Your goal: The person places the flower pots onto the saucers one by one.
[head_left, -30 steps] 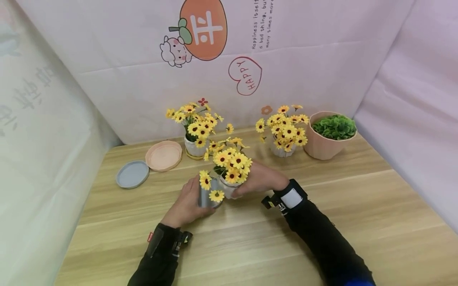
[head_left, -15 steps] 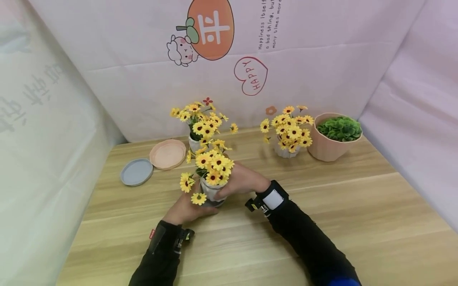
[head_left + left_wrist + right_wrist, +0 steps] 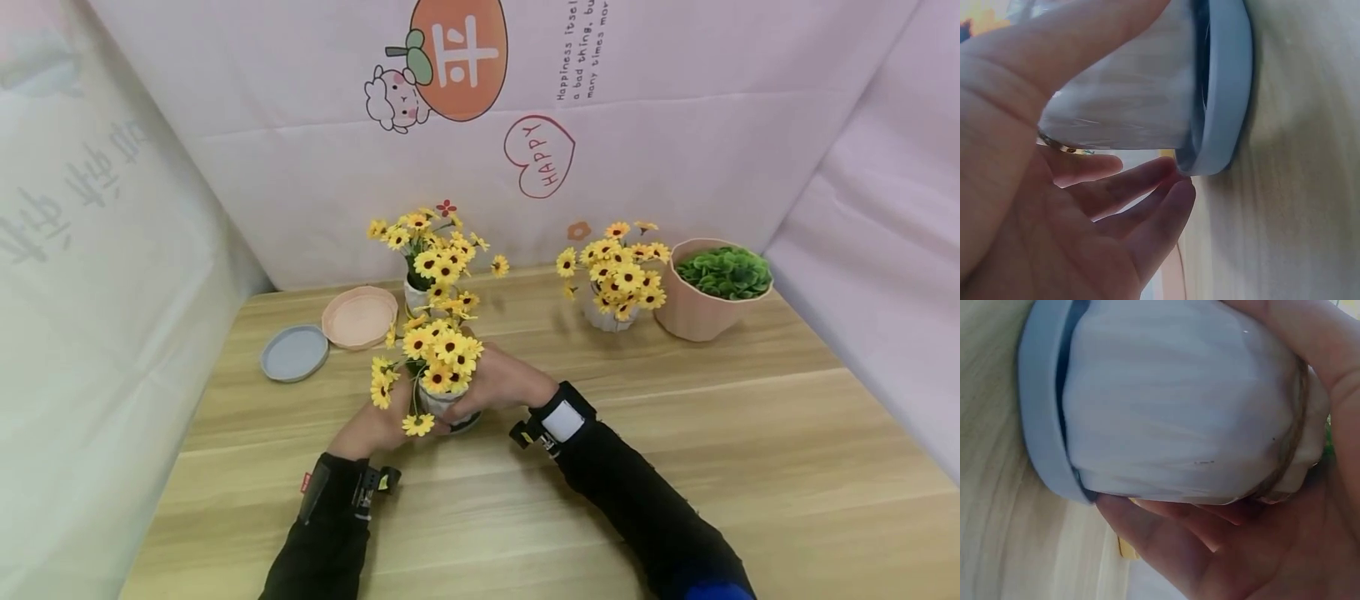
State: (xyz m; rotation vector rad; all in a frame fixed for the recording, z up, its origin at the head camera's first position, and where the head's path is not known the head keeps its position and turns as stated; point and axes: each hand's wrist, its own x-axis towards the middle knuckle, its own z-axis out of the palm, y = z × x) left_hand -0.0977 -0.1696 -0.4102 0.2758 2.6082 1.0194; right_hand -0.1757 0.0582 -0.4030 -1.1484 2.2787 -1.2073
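A white ribbed flowerpot point(image 3: 438, 406) of yellow daisies point(image 3: 442, 354) stands upright in a grey-blue saucer point(image 3: 1230, 87) on the table. My right hand point(image 3: 502, 379) holds the pot from the right, thumb in front and fingers behind. In the right wrist view a twine band point(image 3: 1297, 425) circles the pot near its top. My left hand point(image 3: 382, 421) curls round the pot's left side. In the left wrist view its thumb crosses the pot, and fingertips point(image 3: 1179, 187) lie at the saucer's rim. Flowers partly cover the left hand in the head view.
Behind stands another white daisy pot point(image 3: 420, 296). At left lie a pink saucer point(image 3: 360, 317) and a grey saucer point(image 3: 295, 352). A third daisy pot point(image 3: 611, 315) and a large pink pot of green leaves point(image 3: 697, 308) stand at back right.
The right hand has carried the daisy pot leftward to the left hand. The pot now sits in the grey-blue saucer that the left hand held earlier. The head view has shifted slightly.
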